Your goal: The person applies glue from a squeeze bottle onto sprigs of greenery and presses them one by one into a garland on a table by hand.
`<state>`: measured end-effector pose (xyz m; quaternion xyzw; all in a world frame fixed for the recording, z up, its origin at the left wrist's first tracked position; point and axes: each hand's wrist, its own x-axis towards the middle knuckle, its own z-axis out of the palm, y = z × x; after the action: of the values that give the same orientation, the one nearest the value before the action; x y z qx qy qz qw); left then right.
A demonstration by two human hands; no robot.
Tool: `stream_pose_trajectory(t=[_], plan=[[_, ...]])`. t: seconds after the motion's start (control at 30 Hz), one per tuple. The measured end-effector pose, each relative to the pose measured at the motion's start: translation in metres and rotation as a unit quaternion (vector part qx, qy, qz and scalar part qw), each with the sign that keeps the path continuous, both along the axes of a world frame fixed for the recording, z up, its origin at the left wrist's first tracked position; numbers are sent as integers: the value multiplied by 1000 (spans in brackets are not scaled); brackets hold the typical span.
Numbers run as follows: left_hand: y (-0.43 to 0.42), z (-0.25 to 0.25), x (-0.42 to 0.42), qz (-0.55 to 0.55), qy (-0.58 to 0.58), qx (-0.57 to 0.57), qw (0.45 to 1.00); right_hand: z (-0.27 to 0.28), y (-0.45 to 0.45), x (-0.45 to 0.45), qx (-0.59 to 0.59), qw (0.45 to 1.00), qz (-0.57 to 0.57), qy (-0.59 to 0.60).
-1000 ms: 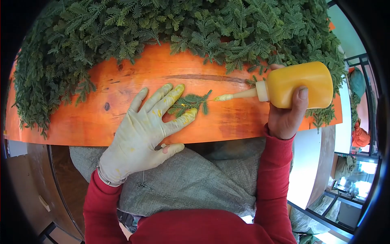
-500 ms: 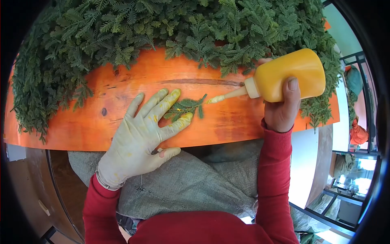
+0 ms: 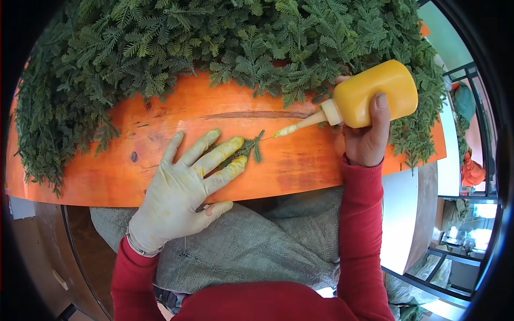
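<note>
My left hand (image 3: 184, 182), in a pale glove stained yellow, lies flat with its fingers spread on the orange board (image 3: 289, 166). Beneath its fingertips is a small green artificial fir sprig (image 3: 256, 147), partly covered, its end poking out to the right. My bare right hand (image 3: 369, 131) grips a yellow squeeze bottle (image 3: 377, 96), tilted so that its long nozzle (image 3: 305, 124) points left and down. Yellow stuff coats the nozzle tip, close to the sprig's end, and a thin strand seems to run between them.
A thick heap of green sprigs (image 3: 225, 37) covers the far side of the board and hangs over its left and right parts. Grey woven cloth (image 3: 257, 241) lies over my lap below the near edge. Metal racks (image 3: 455, 262) stand at the right.
My left hand and the sprig have shifted slightly left, and the fingers cover more of it. The gap between nozzle tip and sprig has widened a little.
</note>
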<state>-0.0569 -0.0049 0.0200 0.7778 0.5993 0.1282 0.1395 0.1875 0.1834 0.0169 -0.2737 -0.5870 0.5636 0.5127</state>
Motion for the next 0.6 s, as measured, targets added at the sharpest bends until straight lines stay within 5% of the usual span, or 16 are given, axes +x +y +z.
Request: stream_pose_trajectory(t=[0.6], plan=[[-1, -1, 1, 6, -23, 1, 1000, -1, -2, -2, 2, 999, 34, 18]])
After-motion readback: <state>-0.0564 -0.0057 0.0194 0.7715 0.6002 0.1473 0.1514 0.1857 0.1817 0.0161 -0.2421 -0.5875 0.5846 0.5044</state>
